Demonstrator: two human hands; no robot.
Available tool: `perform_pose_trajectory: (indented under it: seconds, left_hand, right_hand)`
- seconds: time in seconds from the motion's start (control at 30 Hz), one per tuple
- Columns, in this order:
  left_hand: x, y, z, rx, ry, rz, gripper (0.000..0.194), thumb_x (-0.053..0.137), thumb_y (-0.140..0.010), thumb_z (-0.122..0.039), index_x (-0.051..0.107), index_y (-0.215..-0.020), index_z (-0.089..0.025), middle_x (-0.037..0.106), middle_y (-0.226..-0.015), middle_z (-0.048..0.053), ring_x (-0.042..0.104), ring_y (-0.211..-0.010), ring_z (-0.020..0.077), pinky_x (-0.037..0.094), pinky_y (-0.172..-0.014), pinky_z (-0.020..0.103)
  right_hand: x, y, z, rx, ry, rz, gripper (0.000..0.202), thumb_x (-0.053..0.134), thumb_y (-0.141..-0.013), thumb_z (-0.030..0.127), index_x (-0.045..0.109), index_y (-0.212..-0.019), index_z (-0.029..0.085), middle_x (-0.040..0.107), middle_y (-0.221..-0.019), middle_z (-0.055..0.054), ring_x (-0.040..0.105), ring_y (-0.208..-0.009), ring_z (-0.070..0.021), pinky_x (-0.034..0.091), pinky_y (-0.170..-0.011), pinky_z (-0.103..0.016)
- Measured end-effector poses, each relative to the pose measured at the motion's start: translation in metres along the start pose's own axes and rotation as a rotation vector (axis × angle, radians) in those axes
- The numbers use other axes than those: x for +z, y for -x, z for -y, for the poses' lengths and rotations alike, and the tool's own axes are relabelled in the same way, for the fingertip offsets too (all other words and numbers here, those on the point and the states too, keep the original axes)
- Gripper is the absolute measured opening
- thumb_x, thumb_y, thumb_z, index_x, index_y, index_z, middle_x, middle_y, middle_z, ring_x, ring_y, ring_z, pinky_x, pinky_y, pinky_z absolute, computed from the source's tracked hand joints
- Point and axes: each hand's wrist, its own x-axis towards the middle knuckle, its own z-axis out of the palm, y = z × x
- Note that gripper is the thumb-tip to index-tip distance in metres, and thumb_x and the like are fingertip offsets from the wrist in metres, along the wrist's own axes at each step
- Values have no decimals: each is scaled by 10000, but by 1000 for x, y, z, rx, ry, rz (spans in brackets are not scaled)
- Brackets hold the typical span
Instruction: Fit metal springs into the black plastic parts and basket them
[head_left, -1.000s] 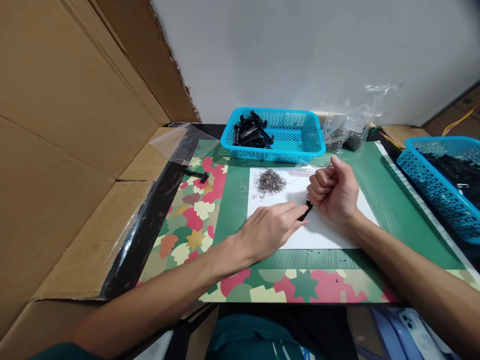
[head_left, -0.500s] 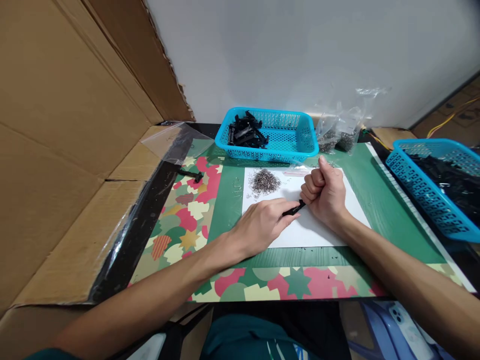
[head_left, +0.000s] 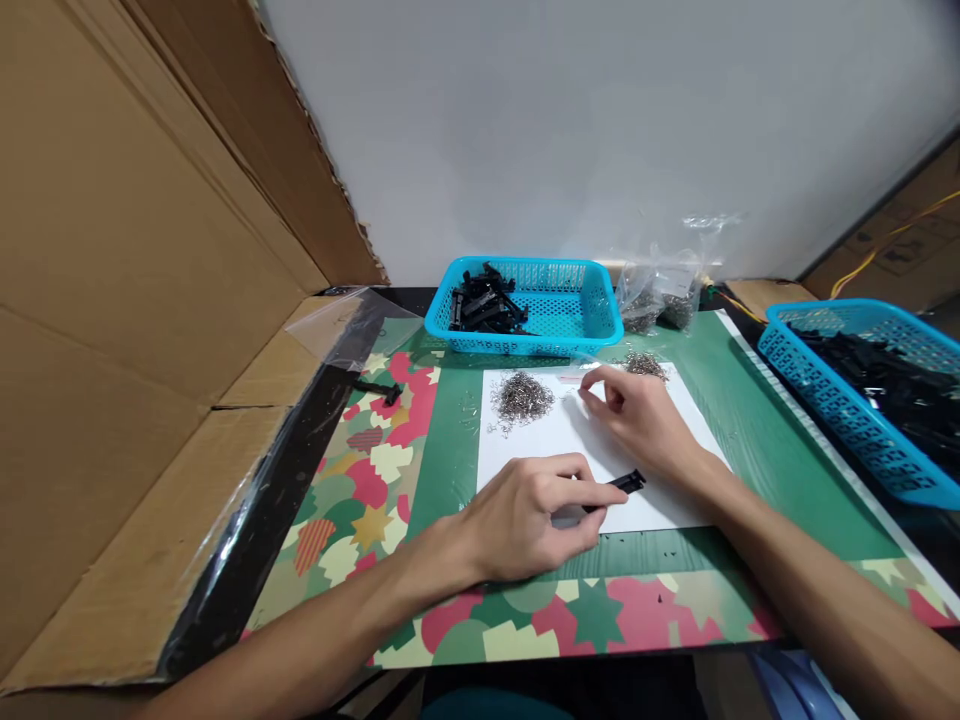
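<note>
Pinching the black piece (head_left: 631,482) in the left hand (head_left: 534,508) over the white paper (head_left: 566,436), pointed lengthwise right and slightly away, just nearside of the right hand (head_left: 639,416), curled to a near-pinch, can't tell if on anything tbh.

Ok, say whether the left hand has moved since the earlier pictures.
Yes: the left hand moved toward the near side, away from the larger metal pile.

Blk part (head_left: 628,483); blu baskets (head_left: 525,345); wht paper (head_left: 645,515); grn mat (head_left: 450,430) w/ red/grn/cream patt. border (head_left: 637,612).
</note>
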Motion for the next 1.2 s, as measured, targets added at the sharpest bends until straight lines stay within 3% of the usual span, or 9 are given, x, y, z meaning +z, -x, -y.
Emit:
perform_pose_trajectory:
  seconds: [0.1,0.27,0.43,0.6,0.7,0.8,0.9,1.0,1.2]
  left_hand:
    - [-2,0,-1,2,28,21,295,637,-923,-144,827,-1147,-180,738,-875,35,626,-674,124,503,-641,248]
    - [-4,1,-2,61,31,73,297,630,-888,-128,846,-1087,-169,735,-835,38,601,-635,119,464,-605,243]
    - [-6,1,-2,-28,119,10,285,631,-940,-171,831,-1139,-129,706,-838,55,559,-646,123,448,-626,261]
    - [-15,-1,-2,-188,326,-139,276,614,-1018,-263,803,-1206,-191,626,-888,39,539,-730,122,423,-658,249]
    - [-20,-2,-2,-299,489,-288,235,589,-1053,-337,732,-1199,-223,609,-960,25,520,-755,107,406,-650,220]
    - [-20,-4,0,-373,714,-405,222,615,-1049,-405,609,-1185,-230,574,-961,-9,424,-618,48,338,-544,174]
    - [-17,-6,5,-403,898,-333,295,663,-1018,-449,569,-1154,-204,562,-841,-34,318,-491,15,223,-434,155]
    - [-14,-8,10,-382,1018,-247,368,668,-1001,-502,491,-1162,-223,647,-810,-24,315,-379,7,166,-354,147]
    - [-12,-12,8,-374,1194,-188,472,725,-928,-591,423,-988,-233,708,-759,-1,352,-327,8,202,-326,115]
  right_hand:
    - [12,-1,2,-21,159,22,198,594,-952,278,765,-1023,208,515,-592,35,418,-534,-133,279,-605,-287]
    - [20,-11,7,28,191,32,231,610,-954,333,801,-1036,231,579,-607,22,465,-544,-144,273,-605,-283]
    - [17,-13,6,25,190,107,162,600,-941,260,758,-968,234,581,-634,28,468,-583,-147,251,-592,-281]
    - [2,-11,4,-30,-304,78,168,639,-954,343,689,-880,202,422,-599,57,368,-569,-125,258,-560,-276]
    - [-9,-7,9,82,-712,31,225,744,-905,417,682,-872,203,421,-616,64,301,-535,-97,225,-509,-262]
    - [-14,-2,17,182,-1007,43,245,835,-835,404,693,-849,205,361,-610,79,200,-527,-75,151,-486,-251]
    - [-13,4,25,239,-1173,107,218,858,-817,368,704,-832,213,304,-608,84,153,-532,-71,123,-477,-240]
    - [-7,10,31,305,-1275,164,217,866,-806,348,688,-813,225,380,-661,62,169,-533,-68,110,-459,-222]
    - [6,20,38,287,-1316,210,223,884,-792,374,719,-799,224,400,-641,65,262,-512,-66,250,-468,-222]
